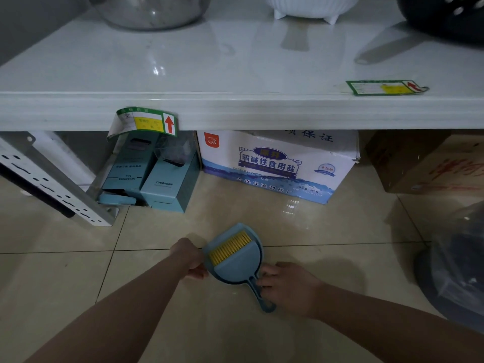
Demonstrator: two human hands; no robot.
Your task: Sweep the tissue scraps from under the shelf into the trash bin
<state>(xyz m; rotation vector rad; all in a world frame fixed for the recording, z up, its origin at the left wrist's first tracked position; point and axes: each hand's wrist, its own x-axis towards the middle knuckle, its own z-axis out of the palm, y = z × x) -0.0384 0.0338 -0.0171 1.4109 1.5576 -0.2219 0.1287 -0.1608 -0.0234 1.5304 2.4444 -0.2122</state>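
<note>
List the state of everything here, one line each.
Dustpan: gripped at rim and handle.
Brush: nested in the Dustpan, bristles showing.
Left hand: grips the rim.
Right hand: holds the handle.
Bin: lined with a bag.
Teal boxes: upside down under the shelf.
Label: peeling off the shelf edge.
Scraps: none in view.
</note>
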